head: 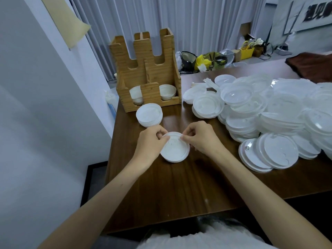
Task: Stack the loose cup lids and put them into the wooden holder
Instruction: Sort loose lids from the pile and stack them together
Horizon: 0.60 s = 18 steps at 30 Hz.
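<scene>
Round white plastic lids (pixel 175 150) — count unclear — are pinched by left hand (pixel 150 141) and right hand (pixel 201 138); more are held in the slotted wooden holder (pixel 140 76).

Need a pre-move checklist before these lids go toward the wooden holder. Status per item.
1. Grip: left hand and right hand both pinch the held lids at the far rim: ok.
2. Held lids aligned, edges look flush: ok.
3. Held lids lifted off the table: cannot tell.
4. Wooden holder upright, front slots only partly filled: ok.
5. Straight path to the holder: the finished stack stands in it: not ok.
6. Loose pile on the right stable: cannot tell.
</scene>
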Tool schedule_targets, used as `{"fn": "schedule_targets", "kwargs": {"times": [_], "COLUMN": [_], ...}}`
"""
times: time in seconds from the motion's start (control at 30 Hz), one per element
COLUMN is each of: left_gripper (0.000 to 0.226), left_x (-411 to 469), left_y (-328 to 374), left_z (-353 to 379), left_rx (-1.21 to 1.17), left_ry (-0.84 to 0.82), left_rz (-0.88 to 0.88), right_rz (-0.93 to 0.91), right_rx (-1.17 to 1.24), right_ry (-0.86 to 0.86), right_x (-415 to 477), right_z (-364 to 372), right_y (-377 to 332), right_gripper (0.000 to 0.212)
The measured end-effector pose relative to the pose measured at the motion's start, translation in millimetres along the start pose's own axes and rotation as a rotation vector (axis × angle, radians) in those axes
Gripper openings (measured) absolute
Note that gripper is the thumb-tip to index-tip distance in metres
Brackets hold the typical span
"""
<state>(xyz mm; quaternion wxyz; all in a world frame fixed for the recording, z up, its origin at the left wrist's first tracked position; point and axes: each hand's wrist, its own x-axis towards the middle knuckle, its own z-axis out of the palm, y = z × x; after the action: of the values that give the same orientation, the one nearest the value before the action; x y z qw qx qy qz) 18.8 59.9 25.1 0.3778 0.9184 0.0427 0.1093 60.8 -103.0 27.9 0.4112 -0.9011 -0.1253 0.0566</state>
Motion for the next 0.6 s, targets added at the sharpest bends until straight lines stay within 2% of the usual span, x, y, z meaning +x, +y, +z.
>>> {"fn": "schedule_targets", "kwargs": {"times": [0.2, 0.4, 0.6], "left_gripper": [0.006, 0.031, 0.024], "left_x": [1, 5, 10], "left_y": [-6, -8, -12], "left_z": [6, 11, 18], "left_rx": [0.031, -0.037, -0.017], "left_ry": [0.034, -0.080, -0.130], "left_rz": [0.031, -0.034, -0.046], "right_rz": [-0.019, -0.032, -0.034], "right_rx": [-0.069, -0.074, -0.069], "right_ry": [0.061, 0.112, 0.144], "right_x": [3, 4, 4], "right_z": [5, 9, 15], "right_y": [4, 8, 11], "right_gripper": [0.006, 0.005, 0.005]}}
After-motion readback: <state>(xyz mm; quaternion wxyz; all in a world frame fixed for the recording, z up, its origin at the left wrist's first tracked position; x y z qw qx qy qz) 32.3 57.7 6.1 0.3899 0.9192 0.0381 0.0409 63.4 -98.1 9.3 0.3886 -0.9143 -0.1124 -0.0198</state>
